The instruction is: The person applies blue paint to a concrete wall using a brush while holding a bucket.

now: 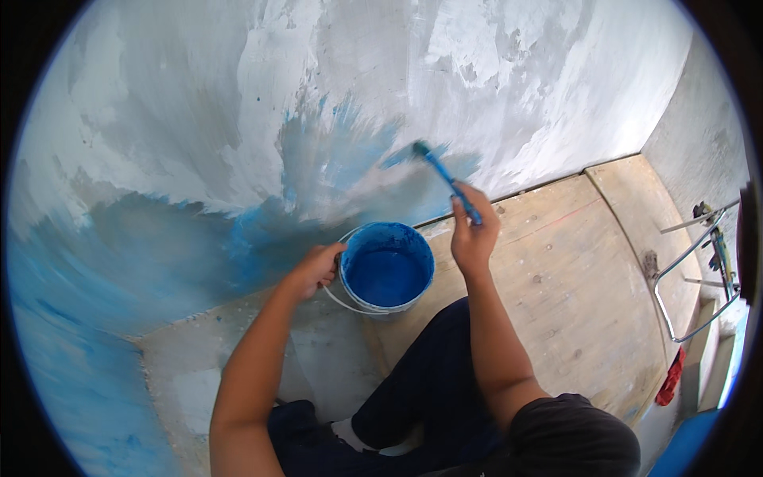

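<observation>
My left hand (316, 270) is closed around the handle of a white bucket (387, 311), at the bucket's left side. Blue paint (386, 278) lies inside it, and its inner walls are smeared blue. In my right hand (475, 230) is a blue-handled paintbrush (447, 176), gripped by the handle and tilted up to the left. The dark bristles are at the wall (358, 159), next to fresh blue strokes; whether they touch it I cannot tell. Patchy grey and white plaster covers the upper wall, with blue along its lower part and at the left.
Wooden boards (556, 262) cover the floor at the right. A metal-framed object (668, 298) stands at the far right, near a red cloth-like item (671, 378). My bent leg (429, 374) is just below the bucket. A grey side wall (703, 135) rises at the upper right.
</observation>
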